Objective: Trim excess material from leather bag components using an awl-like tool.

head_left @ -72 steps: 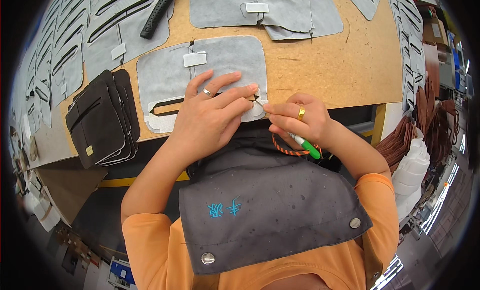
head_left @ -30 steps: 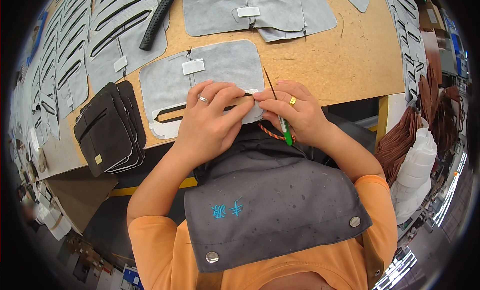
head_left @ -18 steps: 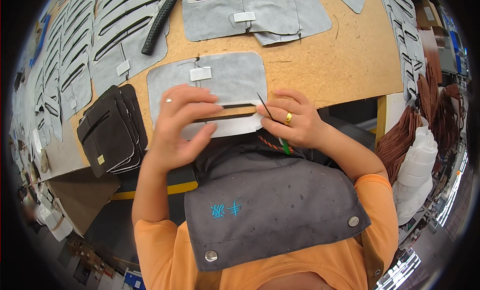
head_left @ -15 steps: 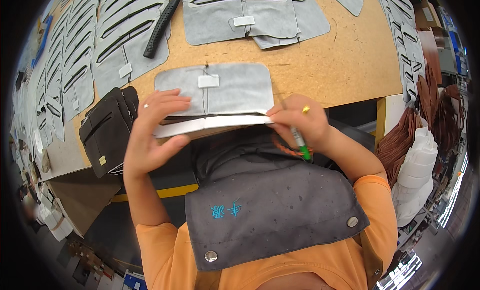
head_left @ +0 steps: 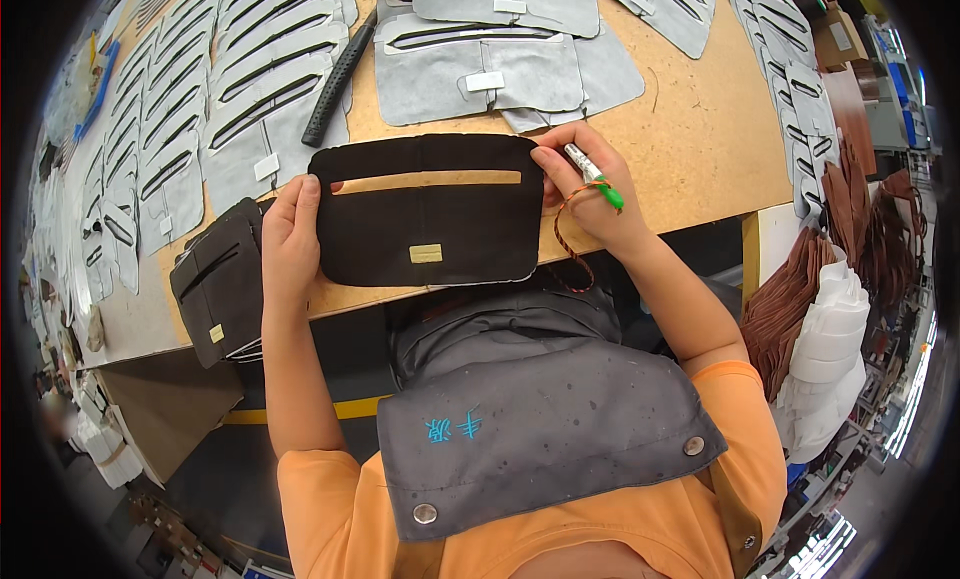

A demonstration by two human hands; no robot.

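Note:
A black fabric panel [head_left: 430, 217] with rounded corners is held up at the table's front edge. A long slot runs across its upper part, with the tan tabletop showing through, and a small pale-yellow tag [head_left: 426, 253] sits low on it. My left hand [head_left: 290, 229] pinches the left edge, thumb in front. At the upper right corner my right hand [head_left: 592, 194] grips the panel between thumb and fingers. That hand also carries a white marker pen [head_left: 587, 165] with a green end, and an orange-and-dark cord [head_left: 562, 239] loops down from it.
A stack of black panels [head_left: 215, 279] overhangs the front edge at left. Grey slotted panels [head_left: 480, 69] lie across the far table [head_left: 690, 149], beside a black-handled tool [head_left: 338, 87]. Brown pleated material [head_left: 795, 289] and a white bundle [head_left: 830, 349] hang at right.
The panel has turned over from its grey side to its black side. My left hand has gone from spread to pinching its edge; my right hand has moved up to the corner.

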